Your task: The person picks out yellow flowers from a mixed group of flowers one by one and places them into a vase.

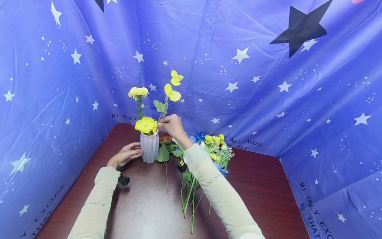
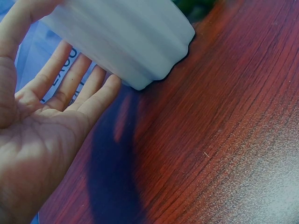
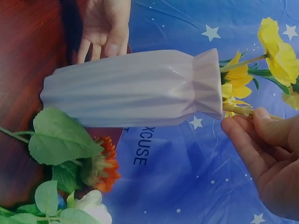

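Note:
A white ribbed vase (image 1: 150,147) stands upright at the far left part of the table, with yellow flowers (image 1: 146,125) in its mouth. My left hand (image 1: 126,154) touches the vase's side with its fingers fairly straight; in the left wrist view the fingertips (image 2: 112,83) meet the lower wall. At the rim my right hand (image 1: 174,127) pinches the stem (image 3: 240,110) of a yellow flower with several blooms (image 1: 172,93) between thumb and fingers. In the right wrist view that stem enters the vase mouth; its lower end is hidden inside.
An orange flower (image 1: 165,139) with broad green leaves lies just right of the vase. Farther right, partly behind my right sleeve, is a pile of blue, yellow and white flowers (image 1: 215,140), stems toward me. A blue star-patterned cloth (image 1: 209,66) surrounds the brown table (image 1: 256,192).

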Available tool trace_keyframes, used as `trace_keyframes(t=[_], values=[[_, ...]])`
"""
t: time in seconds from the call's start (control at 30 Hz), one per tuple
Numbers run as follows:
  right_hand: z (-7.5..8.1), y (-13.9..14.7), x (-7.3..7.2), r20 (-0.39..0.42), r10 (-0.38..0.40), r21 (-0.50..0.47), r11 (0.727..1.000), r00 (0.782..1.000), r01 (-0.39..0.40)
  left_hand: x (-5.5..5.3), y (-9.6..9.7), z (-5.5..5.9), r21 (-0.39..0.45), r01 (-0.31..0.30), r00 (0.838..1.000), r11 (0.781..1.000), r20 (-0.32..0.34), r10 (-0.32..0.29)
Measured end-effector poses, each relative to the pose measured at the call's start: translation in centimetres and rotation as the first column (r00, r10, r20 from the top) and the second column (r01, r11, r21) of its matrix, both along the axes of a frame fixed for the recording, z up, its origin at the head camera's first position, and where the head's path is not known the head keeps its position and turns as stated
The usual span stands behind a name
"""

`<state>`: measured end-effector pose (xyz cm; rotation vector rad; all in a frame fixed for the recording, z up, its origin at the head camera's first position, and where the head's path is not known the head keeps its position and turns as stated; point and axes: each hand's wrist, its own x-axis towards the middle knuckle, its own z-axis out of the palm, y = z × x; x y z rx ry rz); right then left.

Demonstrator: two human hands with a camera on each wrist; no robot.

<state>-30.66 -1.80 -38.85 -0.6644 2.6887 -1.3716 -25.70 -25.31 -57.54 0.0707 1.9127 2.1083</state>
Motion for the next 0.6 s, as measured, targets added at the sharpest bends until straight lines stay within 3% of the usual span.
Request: trace_keyframes(t=[0.27,0.6], values=[[-0.21,-0.01,0.17,-0.061,0.019,0.074,0.997,0.998,-0.014,0.00,0.06,0.13,-0.011,0.007,1.000,1.000,0.008,-0.006],[-0.76,-0.61,0.39,-0.094,-0.051,0.104,0.993,0.994,0.060,0.13,0.05,0.10,-0.005,0.002,1.000,1.000,-0.007,-0.002]])
